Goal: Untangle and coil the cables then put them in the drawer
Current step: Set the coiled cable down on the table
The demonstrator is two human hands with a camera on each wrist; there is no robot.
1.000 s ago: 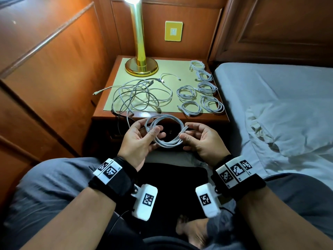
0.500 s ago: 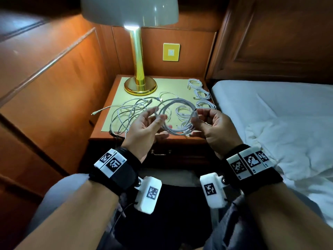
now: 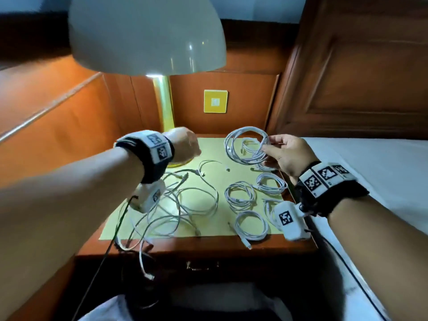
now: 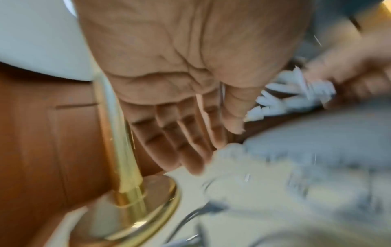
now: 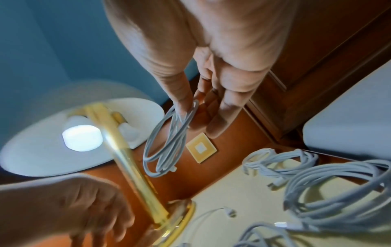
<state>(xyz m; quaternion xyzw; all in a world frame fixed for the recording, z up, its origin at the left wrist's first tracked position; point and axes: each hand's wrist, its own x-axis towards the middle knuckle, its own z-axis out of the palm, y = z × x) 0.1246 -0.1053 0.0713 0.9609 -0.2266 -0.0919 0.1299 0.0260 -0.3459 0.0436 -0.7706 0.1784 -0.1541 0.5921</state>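
A person's right hand (image 3: pixel 286 154) pinches a coiled white cable (image 3: pixel 247 145) between thumb and fingers, holding it in the air above the far right corner of the nightstand (image 3: pixel 208 247). The left hand (image 3: pixel 183 144), fingers straight and holding nothing, hovers near the brass lamp (image 3: pixel 165 105) at the far left corner. Several finished coils (image 3: pixel 240 195) lie along the nightstand's right edge on a yellow mat (image 3: pixel 215 156), while a tangle of loose cables (image 3: pixel 176 205) sprawls across its left half, some strands hanging over the front edge. The drawer (image 3: pixel 201 266) below is closed.
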